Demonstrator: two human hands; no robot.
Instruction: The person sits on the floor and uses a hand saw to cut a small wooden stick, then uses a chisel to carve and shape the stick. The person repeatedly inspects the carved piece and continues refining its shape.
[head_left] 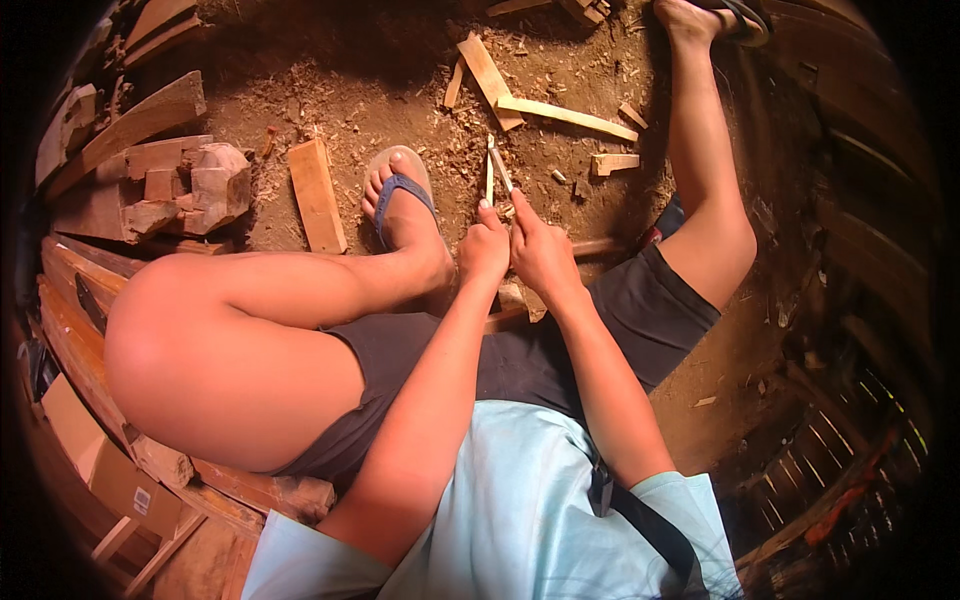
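In front of my lap, my left hand (484, 247) is closed around a thin, pale wooden stick (489, 184), which points away from me. Beside it, my right hand (543, 252) grips a knife; its narrow metal blade (502, 170) leans in toward the stick's far end and appears to touch it there. The two hands are close together, thumbs forward. The knife's handle is mostly hidden in my right fingers, as is the stick's near end in my left.
Wood shavings cover the dirt floor (400, 110). Beyond my hands lie a board (490, 80), a long pale strip (570, 117) and a short block (614, 164). A flat plank (316, 196) lies by my sandalled foot. Chunky timber pieces (205, 185) are piled at the left.
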